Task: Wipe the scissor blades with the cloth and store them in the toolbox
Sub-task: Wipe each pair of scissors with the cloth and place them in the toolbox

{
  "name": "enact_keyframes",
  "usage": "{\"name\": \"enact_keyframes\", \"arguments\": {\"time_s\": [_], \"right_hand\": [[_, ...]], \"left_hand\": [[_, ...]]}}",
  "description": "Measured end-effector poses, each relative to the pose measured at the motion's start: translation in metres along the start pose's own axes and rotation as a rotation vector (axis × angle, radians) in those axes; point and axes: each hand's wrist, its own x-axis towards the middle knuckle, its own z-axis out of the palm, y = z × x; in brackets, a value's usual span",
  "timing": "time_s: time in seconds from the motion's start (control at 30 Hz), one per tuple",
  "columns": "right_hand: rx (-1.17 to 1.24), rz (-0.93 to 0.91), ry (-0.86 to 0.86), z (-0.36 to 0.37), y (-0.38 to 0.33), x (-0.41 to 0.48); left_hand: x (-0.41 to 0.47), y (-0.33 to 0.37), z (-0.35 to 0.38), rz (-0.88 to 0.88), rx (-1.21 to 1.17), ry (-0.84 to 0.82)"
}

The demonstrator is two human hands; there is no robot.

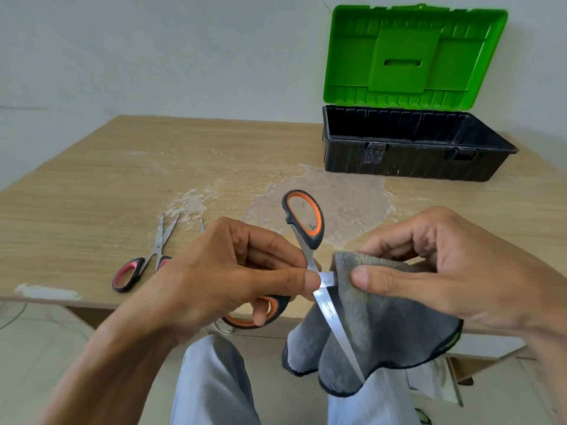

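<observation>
over wooden table [92, 185], orange-handled scissors [306, 222] spread open, steel blades shiny.

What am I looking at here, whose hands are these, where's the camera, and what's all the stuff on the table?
There is no machine here. A person is working with bare hands, and the single picture comes from a camera worn on their head, looking forward and down. The left hand holds the orange-handled scissors, which are spread open, and its thumb and forefinger pinch near the pivot. The right hand pinches a grey cloth around one blade. The other blade points down in front of the cloth. On the wooden table, pink-handled scissors lie to the left. At the far right stands a black toolbox with its green lid raised.
</observation>
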Motion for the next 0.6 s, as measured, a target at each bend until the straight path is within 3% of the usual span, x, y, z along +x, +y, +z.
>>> {"name": "enact_keyframes", "arguments": {"time_s": [0.27,0.4,0.6], "right_hand": [[0.010,-0.029,0.093,0.014,0.006,0.008],[0.038,-0.028,0.033,0.010,0.007,0.007],[0.013,-0.032,0.084,0.004,0.014,0.004]], "left_hand": [[0.005,0.000,0.005,0.017,0.017,0.035],[0.003,-0.004,0.003,-0.024,-0.002,0.003],[0.000,-0.005,0.000,-0.041,-0.017,0.002]]}}
